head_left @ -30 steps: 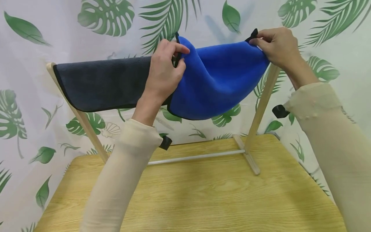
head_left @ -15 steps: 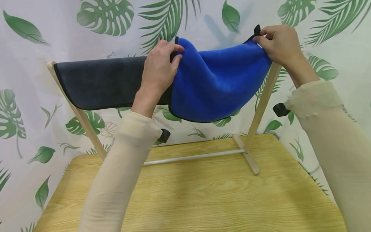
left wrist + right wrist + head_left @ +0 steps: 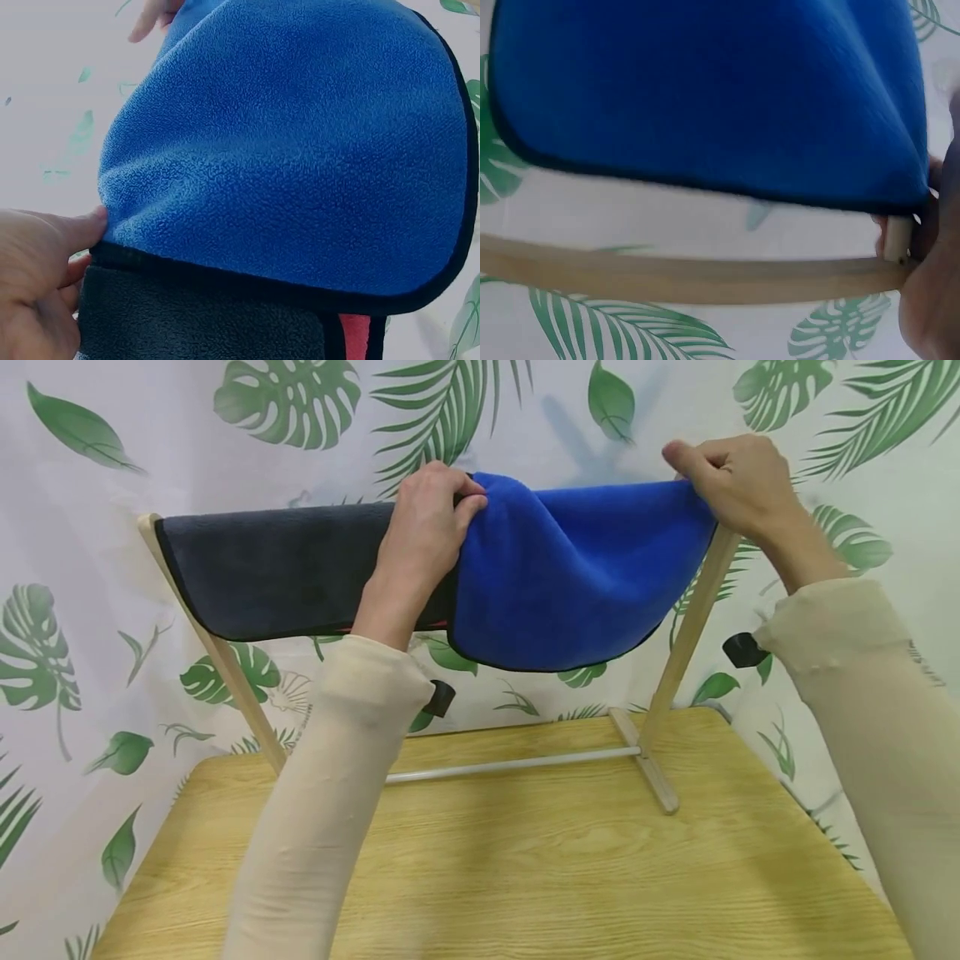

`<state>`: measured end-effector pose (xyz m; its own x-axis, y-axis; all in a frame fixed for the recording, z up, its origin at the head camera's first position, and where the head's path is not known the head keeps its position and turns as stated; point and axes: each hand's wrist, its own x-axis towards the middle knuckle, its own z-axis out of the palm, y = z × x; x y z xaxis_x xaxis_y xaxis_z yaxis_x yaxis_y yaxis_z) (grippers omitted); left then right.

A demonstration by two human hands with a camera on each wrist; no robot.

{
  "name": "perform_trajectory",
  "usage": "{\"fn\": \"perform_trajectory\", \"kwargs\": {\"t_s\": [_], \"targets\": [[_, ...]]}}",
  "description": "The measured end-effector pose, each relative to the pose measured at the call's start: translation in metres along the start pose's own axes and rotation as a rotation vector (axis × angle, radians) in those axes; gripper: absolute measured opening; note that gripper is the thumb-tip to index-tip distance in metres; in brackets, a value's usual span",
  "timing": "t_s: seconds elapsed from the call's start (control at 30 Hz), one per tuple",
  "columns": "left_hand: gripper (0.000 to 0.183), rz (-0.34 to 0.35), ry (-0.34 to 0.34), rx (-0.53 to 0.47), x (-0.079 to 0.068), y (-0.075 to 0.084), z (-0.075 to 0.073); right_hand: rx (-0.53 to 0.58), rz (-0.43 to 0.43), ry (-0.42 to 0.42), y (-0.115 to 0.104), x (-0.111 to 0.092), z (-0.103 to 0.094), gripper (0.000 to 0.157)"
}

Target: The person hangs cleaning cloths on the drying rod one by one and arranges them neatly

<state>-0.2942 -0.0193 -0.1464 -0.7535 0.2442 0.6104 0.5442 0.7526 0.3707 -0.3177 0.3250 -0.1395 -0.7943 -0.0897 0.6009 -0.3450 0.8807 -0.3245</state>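
Note:
A blue towel point(image 3: 585, 585) with black edging drapes over the top of a wooden rack, a slack fold running down from its upper left. My left hand point(image 3: 423, 527) pinches that upper left part; in the left wrist view its thumb point(image 3: 94, 223) presses on the blue pile. At the towel's upper right corner my right hand point(image 3: 742, 481) holds the cloth near the top of the post, thumb raised and its other fingers partly hidden behind. Left of the blue towel hangs a dark grey towel point(image 3: 277, 577), also black-edged, partly covered by my left hand.
The rack's right post point(image 3: 693, 635) and left post point(image 3: 243, 697) slant up from the wood-grain table point(image 3: 570, 877). A white lower bar point(image 3: 517, 766) joins them. Close behind stands a leaf-patterned backdrop point(image 3: 525, 443). A strip of red point(image 3: 355, 336) shows under the grey towel.
The blue towel's raised upper edge has come down onto the rack top. The right hand's pinched black corner has gone behind, its thumb now lifted. The left hand still pinches the cloth.

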Motion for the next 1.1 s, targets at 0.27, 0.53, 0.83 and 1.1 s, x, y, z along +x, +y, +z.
{"fn": "perform_trajectory", "kwargs": {"t_s": [0.27, 0.53, 0.83, 1.1], "targets": [[0.026, -0.015, 0.041, -0.021, 0.002, 0.001, 0.000, 0.114, -0.007, -0.124, 0.002, 0.004, -0.011, 0.047], [0.027, -0.104, 0.083, 0.023, 0.003, 0.009, 0.003, -0.021, 0.089, -0.049, -0.006, 0.006, -0.010, 0.048], [0.023, -0.117, 0.114, -0.001, 0.002, 0.009, 0.005, -0.024, 0.055, 0.013, -0.005, 0.002, -0.009, 0.049], [0.031, -0.046, -0.040, -0.022, -0.002, 0.002, -0.008, 0.104, 0.020, -0.144, 0.006, -0.005, -0.021, 0.042]]}}
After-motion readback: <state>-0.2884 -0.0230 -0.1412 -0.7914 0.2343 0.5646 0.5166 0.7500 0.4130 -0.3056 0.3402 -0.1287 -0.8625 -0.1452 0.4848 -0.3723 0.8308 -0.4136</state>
